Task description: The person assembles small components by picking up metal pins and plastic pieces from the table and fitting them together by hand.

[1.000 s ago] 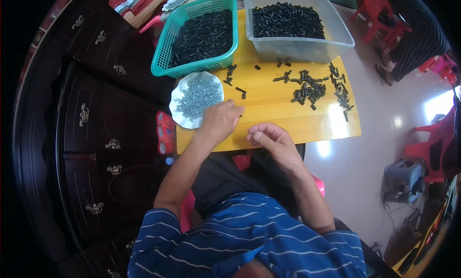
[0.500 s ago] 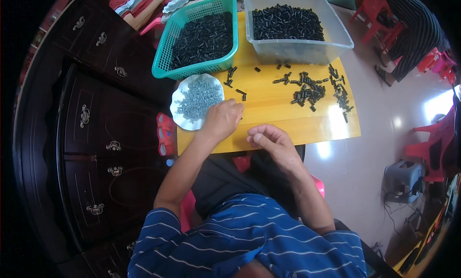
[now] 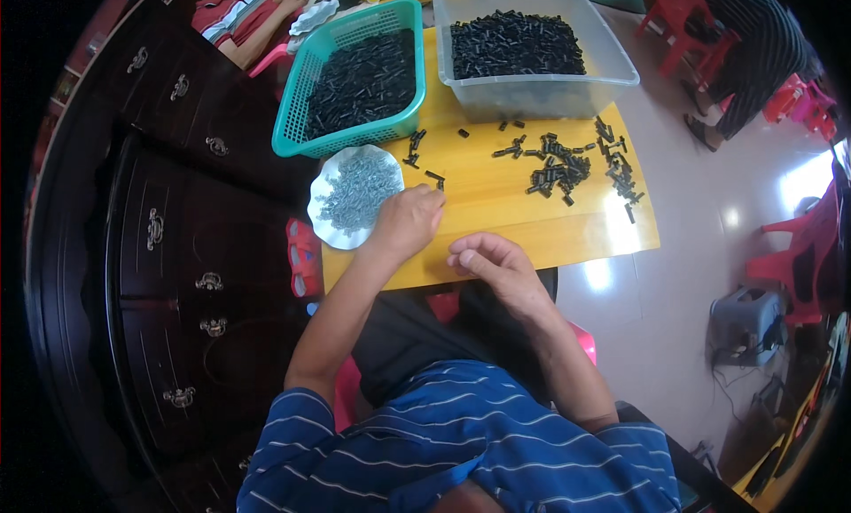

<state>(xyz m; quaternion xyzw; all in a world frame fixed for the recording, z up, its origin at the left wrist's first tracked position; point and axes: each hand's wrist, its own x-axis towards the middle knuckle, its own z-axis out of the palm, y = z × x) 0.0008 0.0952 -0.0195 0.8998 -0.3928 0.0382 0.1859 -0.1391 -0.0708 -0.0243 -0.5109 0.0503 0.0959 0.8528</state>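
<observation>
My left hand (image 3: 409, 221) is closed over the yellow table, its fingertips close to a pair of small black tubular pieces (image 3: 434, 178). What it pinches, if anything, is hidden. It lies just right of a white scalloped plate (image 3: 320, 233) heaped with small clear pieces (image 3: 357, 192). Nearer the front edge, my right hand (image 3: 496, 267) has its fingers curled and the thumb toward the fingertips; anything between them is too small to make out. Farther right lies a loose pile of black pieces (image 3: 558, 169), with more strewn beside it (image 3: 620, 172).
A teal mesh basket (image 3: 284, 134) and a clear plastic tub (image 3: 532, 99), both full of black pieces, stand at the table's far side. Dark drawers (image 3: 177, 247) rise on the left. Another person in red (image 3: 239, 21) sits at the far left; a person in dark clothes (image 3: 762, 61) is at right.
The view has shifted slightly, so the table and its containers appear a little farther left and lower. Both hands keep nearly the same pose.
</observation>
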